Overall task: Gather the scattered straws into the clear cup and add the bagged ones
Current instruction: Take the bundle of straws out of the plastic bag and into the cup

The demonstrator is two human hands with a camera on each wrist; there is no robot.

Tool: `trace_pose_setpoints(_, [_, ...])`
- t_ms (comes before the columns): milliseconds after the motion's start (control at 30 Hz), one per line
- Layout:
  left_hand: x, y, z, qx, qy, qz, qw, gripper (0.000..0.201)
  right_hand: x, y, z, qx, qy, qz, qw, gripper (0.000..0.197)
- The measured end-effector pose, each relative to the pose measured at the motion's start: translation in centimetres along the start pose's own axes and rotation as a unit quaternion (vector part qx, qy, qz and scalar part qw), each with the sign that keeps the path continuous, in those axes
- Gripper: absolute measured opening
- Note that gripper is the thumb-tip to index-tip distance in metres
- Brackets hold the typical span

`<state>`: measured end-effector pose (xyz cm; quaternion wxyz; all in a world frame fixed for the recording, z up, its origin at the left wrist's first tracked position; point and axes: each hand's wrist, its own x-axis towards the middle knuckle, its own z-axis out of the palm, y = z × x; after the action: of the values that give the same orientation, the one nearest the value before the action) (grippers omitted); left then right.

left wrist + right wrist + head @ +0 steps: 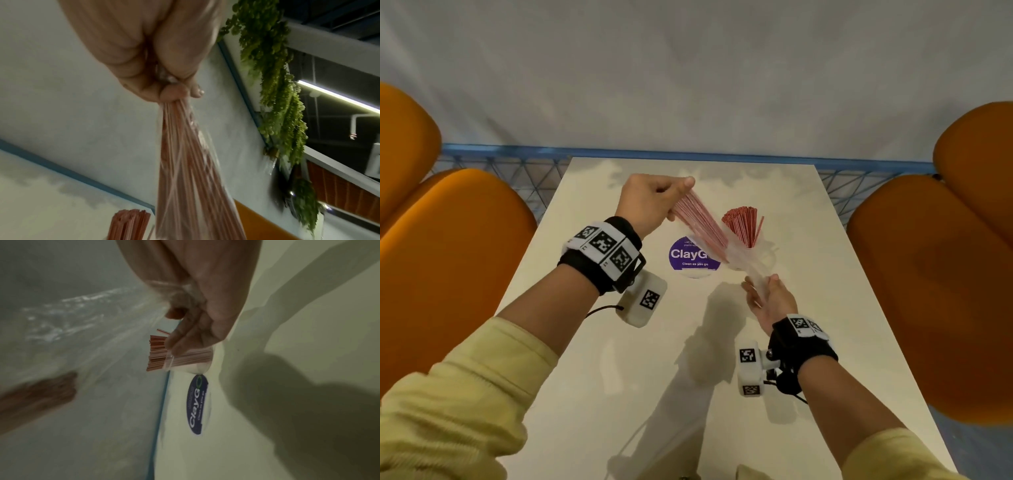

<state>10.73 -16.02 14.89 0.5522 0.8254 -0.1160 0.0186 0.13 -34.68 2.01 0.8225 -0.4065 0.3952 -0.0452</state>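
My left hand (678, 199) is raised over the table and grips the top of a bundle of thin pink-red straws (698, 222), which slant down to the right into a clear plastic bag (748, 265). The left wrist view shows the fingers (164, 91) closed round the bundle (185, 178). My right hand (761, 283) pinches the bag's empty lower end, and the film (92, 331) is stretched taut away from it towards the straw ends (39, 395). Behind the bag stands the clear cup (765, 248), packed with upright red straws (743, 222).
A round purple ClayGo sticker (688, 255) lies on the white table (654, 377) just left of the cup. Orange chairs (448, 240) (928, 274) flank the table. A blue rail (688, 154) runs along its far edge.
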Motion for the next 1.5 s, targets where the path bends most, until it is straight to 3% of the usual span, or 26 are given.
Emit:
trace_pose_setpoints(100, [-0.1,1.3,0.3,0.024,-0.033,0.022,0.999,0.046,-0.9,-0.2,1.0,0.109,-0.033,0.035,0.993,0.041])
trace_pose_setpoints(233, [-0.2,2.9,0.5,0.099,-0.103,0.047,0.989,0.034,-1.1,-0.2,1.3,0.151,-0.042,0.059,0.986,0.045])
trace_pose_setpoints(333, [-0.3,3.9,0.5,0.183,-0.084,0.1,0.974,0.032,-0.6,-0.1,1.0,0.171,-0.011,0.069,0.983,0.039])
trace_pose_setpoints(433, [-0.3,4.8,0.6,0.198,-0.042,0.127,0.971,0.032,-0.2,0.0,0.7,0.154,0.013,0.069,0.986,0.034])
trace_pose_setpoints(600, [0.0,5.6,1.2,0.172,-0.014,0.123,0.977,0.032,-0.1,0.3,0.8,0.1,0.014,0.056,0.993,0.033])
trace_pose_setpoints(833, [0.3,6.6,2.0,0.08,-0.09,0.1,0.988,0.03,0.4,0.6,1.0,0.143,0.006,0.067,0.987,0.032])
trace_pose_setpoints(967, [0.6,6.3,2.6,-0.001,-0.055,0.071,0.996,0.03,0.0,-0.1,1.6,0.177,0.011,0.076,0.981,0.02])
trace_pose_setpoints(1133, [0.8,6.2,2.9,0.033,-0.04,0.089,0.995,0.027,-0.3,-0.5,1.8,0.169,0.022,0.064,0.983,0.017])
trace_pose_setpoints(1300, [0.4,6.1,2.6,-0.136,0.018,0.032,0.99,0.022,-0.5,-0.8,2.0,0.188,0.017,0.064,0.98,0.017])
trace_pose_setpoints(1433, [-1.0,3.6,2.9,-0.038,-0.018,0.016,0.999,0.061,-0.3,-0.9,2.2,0.208,0.009,0.056,0.977,0.015])
trace_pose_setpoints(1500, [-1.5,2.2,3.5,0.056,-0.051,0.006,0.997,0.058,-0.3,-0.9,2.4,0.208,-0.003,0.049,0.977,0.016])
